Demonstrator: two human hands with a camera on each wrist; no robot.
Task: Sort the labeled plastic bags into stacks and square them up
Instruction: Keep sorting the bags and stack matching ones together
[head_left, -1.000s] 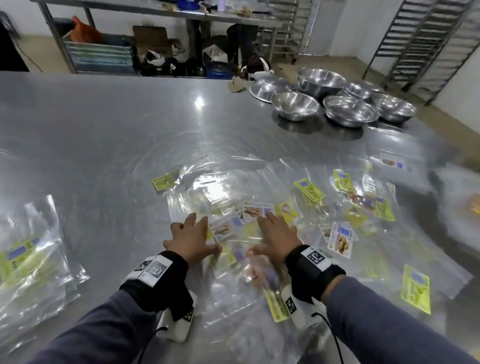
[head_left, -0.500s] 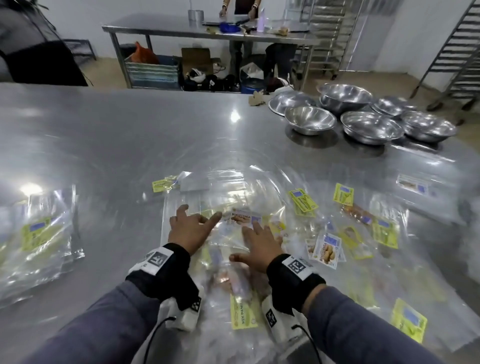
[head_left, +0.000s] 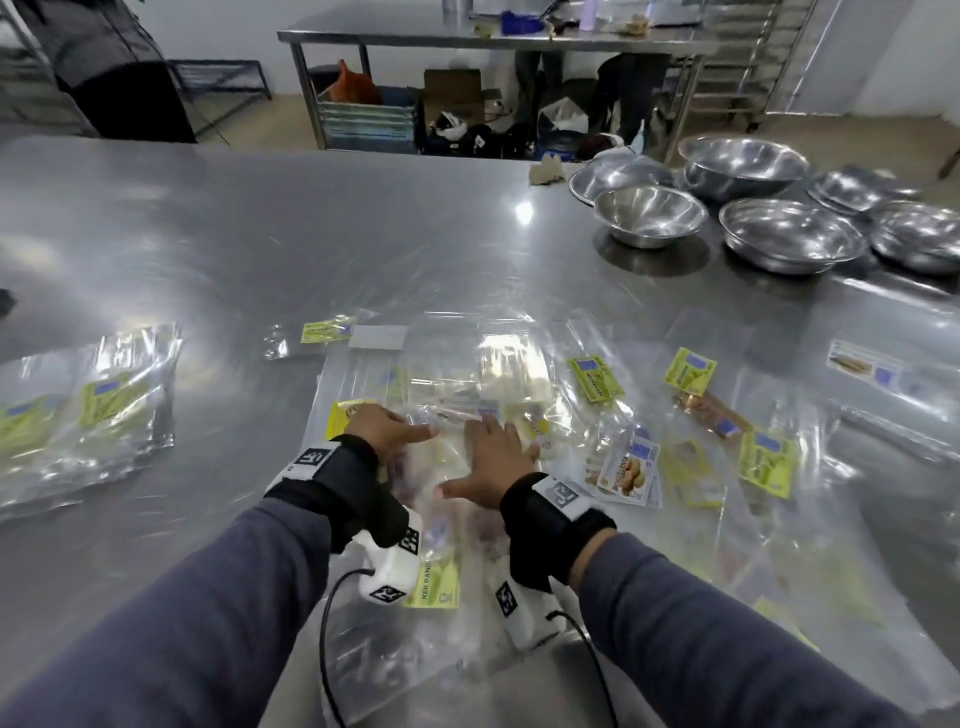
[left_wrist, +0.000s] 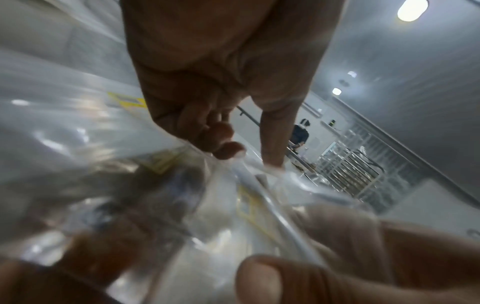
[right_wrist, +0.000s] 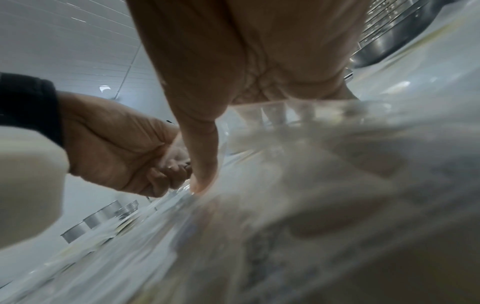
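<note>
My left hand (head_left: 382, 428) pinches the top edge of the clear bags (head_left: 441, 467) piled in the middle of the tabletop (head_left: 260, 234). My right hand (head_left: 493, 460) lies flat on them, fingers spread. I should press gently and slide slowly, because I think these slippery bags will skid apart.
</note>
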